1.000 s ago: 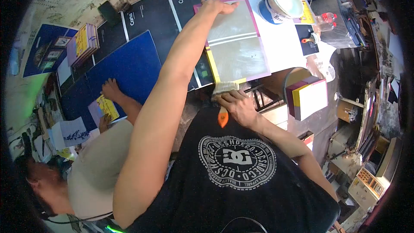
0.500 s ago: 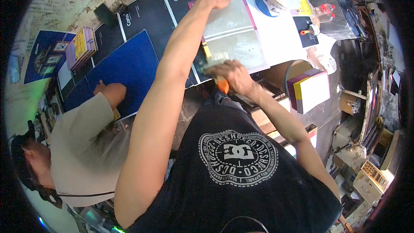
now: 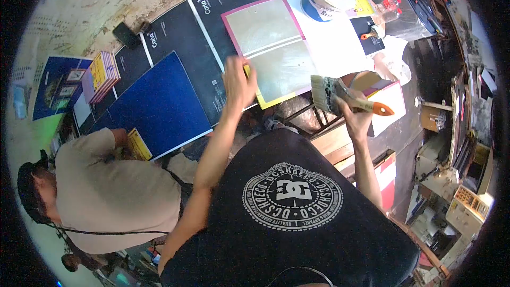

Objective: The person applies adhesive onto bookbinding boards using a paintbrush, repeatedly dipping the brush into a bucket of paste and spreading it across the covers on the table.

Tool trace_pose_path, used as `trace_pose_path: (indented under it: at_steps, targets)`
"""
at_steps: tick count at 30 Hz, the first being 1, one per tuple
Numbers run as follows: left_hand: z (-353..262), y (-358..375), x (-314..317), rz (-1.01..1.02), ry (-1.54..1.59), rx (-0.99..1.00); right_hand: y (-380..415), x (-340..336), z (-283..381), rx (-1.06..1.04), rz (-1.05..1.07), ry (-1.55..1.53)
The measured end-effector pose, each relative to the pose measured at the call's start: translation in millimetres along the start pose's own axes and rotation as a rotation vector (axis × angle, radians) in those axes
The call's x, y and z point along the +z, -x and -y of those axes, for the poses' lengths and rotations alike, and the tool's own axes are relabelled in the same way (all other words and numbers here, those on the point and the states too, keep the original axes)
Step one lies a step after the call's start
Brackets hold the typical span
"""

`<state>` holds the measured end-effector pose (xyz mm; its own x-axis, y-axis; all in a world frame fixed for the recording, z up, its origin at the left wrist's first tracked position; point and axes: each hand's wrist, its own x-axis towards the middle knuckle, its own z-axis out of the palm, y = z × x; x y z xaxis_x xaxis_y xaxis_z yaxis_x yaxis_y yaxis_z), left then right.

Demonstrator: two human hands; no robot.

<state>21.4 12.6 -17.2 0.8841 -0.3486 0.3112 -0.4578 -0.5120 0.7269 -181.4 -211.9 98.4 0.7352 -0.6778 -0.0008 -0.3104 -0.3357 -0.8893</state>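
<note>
My right hand (image 3: 355, 117) grips a wide paintbrush (image 3: 366, 104) by its wooden handle with the orange end. Its pale bristles point left and are held up beside the sheet's near right corner. A sheet with a magenta and yellow border (image 3: 276, 77) lies on the table, its two grey panels shiny and streaked. At its left edge, my left hand (image 3: 239, 86) has fingers bent and thumb close together, with a bit of the yellow border between them. Behind the sheet's right side stands a white and blue bucket (image 3: 317, 9) of pale, creamy stuff.
At left, a co-worker (image 3: 114, 180) leans over a dark blue board (image 3: 159, 101), a yellow booklet by the hand. A stack of yellow booklets (image 3: 101, 77) stands behind. A second brush (image 3: 372, 33) and a plastic bottle (image 3: 390, 8) lie at right. Black boards (image 3: 178, 26) cover the table.
My right hand has lifted the brush off the sheet's near left corner and moved right. My left hand has come from the sheet's far edge to its near left edge. The co-worker's arm has drawn back.
</note>
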Motion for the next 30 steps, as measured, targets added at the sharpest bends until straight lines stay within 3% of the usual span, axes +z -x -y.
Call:
trace_pose_path:
  at_steps: [2, 4, 6, 8, 9, 10, 11, 12, 13, 15, 18, 21, 24, 27, 29, 30]
  targets:
    - [-23.8, 51.6, -4.3, 0.258, -0.151, -0.048, -10.3, 20.6, -20.4, -0.079, -0.093, 0.021]
    - [-29.2, 77.4, 1.1, 0.457, -0.260, -0.030, -2.1, 52.9, -12.8, -0.059, 0.024, -0.066]
    - [-36.0, 81.1, 0.2, 0.557, -0.335, -0.063, 8.7, 88.4, -12.8, 0.050, 0.200, -0.079]
    - [-33.2, 82.0, 2.2, 0.548, -0.344, -0.045, 7.8, 101.9, -39.4, -0.269, 0.202, 0.250]
    - [-30.8, 84.7, 1.5, 0.549, -0.349, -0.035, -3.0, 101.8, -73.2, -0.250, 0.167, 0.306]
    - [-28.7, 85.9, 1.7, 0.539, -0.355, -0.019, -20.4, 88.7, -102.3, -0.236, 0.130, 0.362]
    - [-27.7, 87.7, 2.4, 0.526, -0.361, -0.004, -29.8, 68.0, -103.7, -0.165, 0.058, 0.215]
    - [-27.7, 88.4, 1.9, 0.512, -0.366, 0.012, -50.7, 47.5, -133.8, -0.294, -0.122, 0.352]
    - [-28.4, 87.3, 0.3, 0.545, -0.356, -0.015, -69.7, 17.9, -126.6, -0.254, -0.148, 0.636]
    - [-26.2, 88.6, -1.0, 0.551, -0.346, -0.006, -99.1, -20.1, -112.9, -0.113, -0.182, 0.799]
    - [-26.8, 84.1, -3.0, 0.584, -0.343, -0.009, -99.4, 6.7, -41.4, -0.105, -0.275, 0.206]
    - [-37.0, 72.2, -4.6, 0.654, -0.383, -0.037, -99.0, 95.0, -49.0, -0.328, -0.081, -0.112]
    - [-52.7, 57.8, -6.3, 0.732, -0.413, -0.078, -75.2, 169.7, -42.1, -0.320, 0.127, 0.127]
    - [-52.8, 57.0, -5.6, 0.787, -0.438, -0.101, -110.7, 151.0, -85.2, -0.122, 0.175, 0.345]
    - [-49.4, 62.1, -2.4, 0.754, -0.466, -0.080, -141.0, 107.1, -99.4, -0.062, 0.119, 0.267]
    - [-49.2, 63.5, -0.9, 0.734, -0.476, -0.074, -164.6, 89.3, -109.2, 0.095, 0.112, 0.316]
